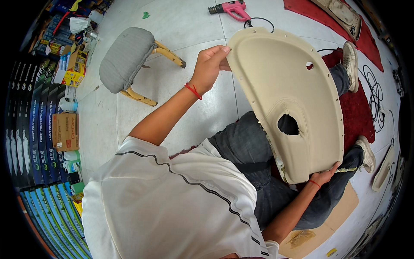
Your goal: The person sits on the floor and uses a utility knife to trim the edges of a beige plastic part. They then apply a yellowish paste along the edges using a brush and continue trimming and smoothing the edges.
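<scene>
A beige covered trim panel (276, 73), like a car door's, is held tilted above my lap. It has a large oval opening, a smaller hole near the far right edge, and small holes along its rim. My left hand (208, 67) grips its far left corner, thumb on the face and the other fingers mostly hidden behind. At the near right end, my right hand (323, 176) holds the lower edge. Rough, uneven material shows along the panel's left edge near my knee. A red cord circles each wrist.
A grey padded stool (127, 58) stands to the left. On the floor ahead lies a pink heat gun (235, 8) with a black cord. Red cloth (362, 103), cables (375, 95) and cardboard (340, 216) lie to the right. Boxes (67, 131) and bottles line the left side.
</scene>
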